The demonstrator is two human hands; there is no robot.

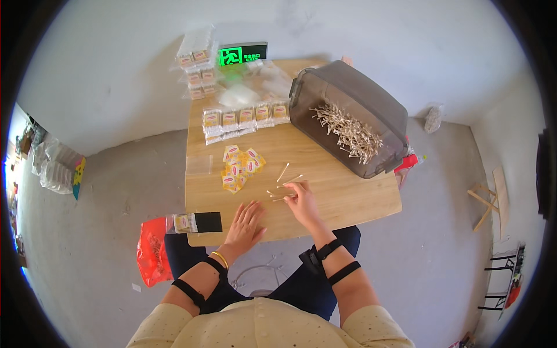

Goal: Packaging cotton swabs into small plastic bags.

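Right at the near edge of the bench, the right hand had its fingertips drawn together on a few loose wooden sticks, pinching at one or two of them while the others lay scattered just beyond its fingers. The left hand lay flat on the wood beside it, fingers spread, holding nothing.

Just past the sticks sat a small heap of yellow paper labels, and to its left a clear empty sleeve lay flat. At the bench's near left corner rested a filled packet with a black strip. Farther out, a row of finished packs stood along the middle, with more stacked packs at the far end. To the right, a grey plastic bin lay tipped on its side, a mass of the same sticks inside it.

By my reading, the step in hand was gathering a small count of sticks for one packet. The next move would call for squaring the loose sticks into a neat bundle under the right hand, with the left free to steady them or fetch the sleeve.
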